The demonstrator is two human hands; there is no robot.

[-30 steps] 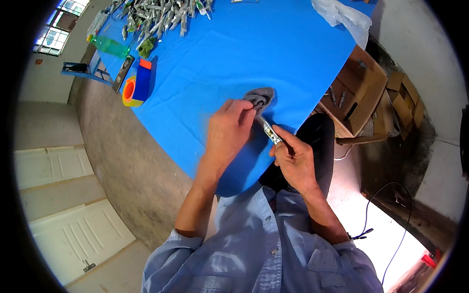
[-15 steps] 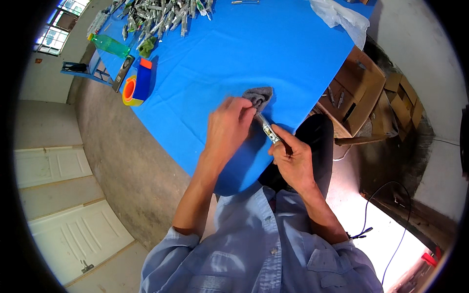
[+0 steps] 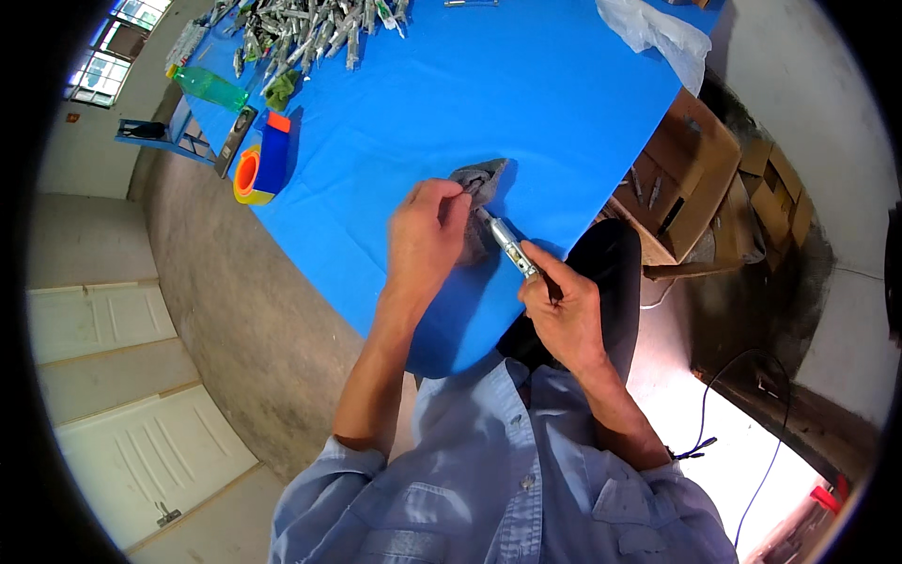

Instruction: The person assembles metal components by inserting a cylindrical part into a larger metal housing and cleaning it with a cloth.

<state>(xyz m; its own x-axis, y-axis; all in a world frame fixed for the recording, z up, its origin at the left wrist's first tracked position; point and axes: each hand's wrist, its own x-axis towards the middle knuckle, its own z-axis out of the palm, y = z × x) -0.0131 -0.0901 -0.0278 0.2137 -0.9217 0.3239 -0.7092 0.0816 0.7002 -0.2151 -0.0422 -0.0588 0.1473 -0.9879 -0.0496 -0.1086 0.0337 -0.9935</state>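
Over the near part of the blue-covered table, my right hand [image 3: 567, 315] grips a slim silver metal tube-shaped part [image 3: 508, 243] by its lower end, with the thumb along it. The part slants up and to the left, its narrow tip close to the cloth. My left hand [image 3: 425, 230] is closed on a crumpled grey cloth [image 3: 481, 179], which bunches out beyond the fingers and hangs below them. Whether the cloth touches the tip I cannot tell. Exactly what kind of part it is does not show.
Many similar silver parts [image 3: 305, 33] are heaped at the far left of the table [image 3: 404, 122]. Nearby are a green bottle [image 3: 211, 87], a green rag [image 3: 280, 90] and a blue tape dispenser [image 3: 272, 160]. A plastic bag [image 3: 658, 38] lies far right; an open cardboard box [image 3: 681, 179] stands beside the table.
My left hand and the grey cloth have shifted a little left and away from the metal part, baring more of its tip. My right hand has hardly moved.
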